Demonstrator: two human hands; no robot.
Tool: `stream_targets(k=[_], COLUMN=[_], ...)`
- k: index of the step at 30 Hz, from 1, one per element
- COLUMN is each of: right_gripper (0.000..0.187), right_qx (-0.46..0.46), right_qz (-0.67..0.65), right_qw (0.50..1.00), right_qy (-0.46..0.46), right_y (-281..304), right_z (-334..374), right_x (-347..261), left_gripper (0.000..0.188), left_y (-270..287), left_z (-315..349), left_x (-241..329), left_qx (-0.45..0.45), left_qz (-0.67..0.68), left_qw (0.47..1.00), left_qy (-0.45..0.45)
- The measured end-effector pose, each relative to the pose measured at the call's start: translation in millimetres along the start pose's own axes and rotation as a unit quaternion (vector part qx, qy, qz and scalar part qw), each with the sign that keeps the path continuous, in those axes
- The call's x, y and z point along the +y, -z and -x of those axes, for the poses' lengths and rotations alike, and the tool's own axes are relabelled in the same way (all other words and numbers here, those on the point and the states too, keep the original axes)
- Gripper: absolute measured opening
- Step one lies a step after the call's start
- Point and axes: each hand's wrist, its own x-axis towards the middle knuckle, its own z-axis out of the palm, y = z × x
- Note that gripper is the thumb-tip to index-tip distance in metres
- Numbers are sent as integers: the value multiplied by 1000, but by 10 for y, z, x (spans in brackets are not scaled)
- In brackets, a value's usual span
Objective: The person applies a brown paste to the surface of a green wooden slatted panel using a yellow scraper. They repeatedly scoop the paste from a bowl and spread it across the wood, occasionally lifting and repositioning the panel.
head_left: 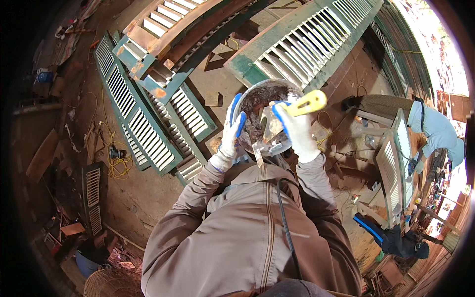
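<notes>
A round bucket (251, 98), its inside crusted with pale and dark residue, is held in front of my chest. My left hand (229, 132), in a white glove with blue coating, grips the bucket's left side. My right hand (300, 132), gloved alike, is closed on a putty knife (312, 102) with a yellow handle, over the bucket's right part. Its blade seems to reach down into the bucket, partly hidden by the hand. A narrow flat strip (258, 155) with a smeared end sticks out over the bucket's near rim.
A green louvered shutter (307, 47) lies just beyond the bucket. More shutters (141, 111) are stacked at the left. Yellow cords (118, 168) trail over the floor. At the right, a person in light blue (435, 126) bends over a shutter (396, 163); another person (401, 241) in dark clothes is nearer.
</notes>
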Motion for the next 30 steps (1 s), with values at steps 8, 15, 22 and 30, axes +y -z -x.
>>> stream_targets(k=[8, 15, 22, 30], right_gripper=[39, 38, 23, 17], right_qx=[-11, 14, 36, -21], right_qz=[-48, -32, 147, 448], right_qw=[993, 993, 958, 850], right_qy=[105, 116, 243, 276], right_y=[582, 585, 6, -298], right_z=[311, 559, 382, 434], right_x=[581, 302, 273, -28], left_gripper=[62, 68, 61, 67], left_y=[271, 817, 171, 68], left_z=[29, 266, 98, 85], left_x=[-194, -738, 46, 56], left_qx=[-32, -10, -31, -32], left_qz=[19, -2, -44, -26], left_qw=[999, 1000, 999, 999], left_qy=[-28, -7, -6, -9])
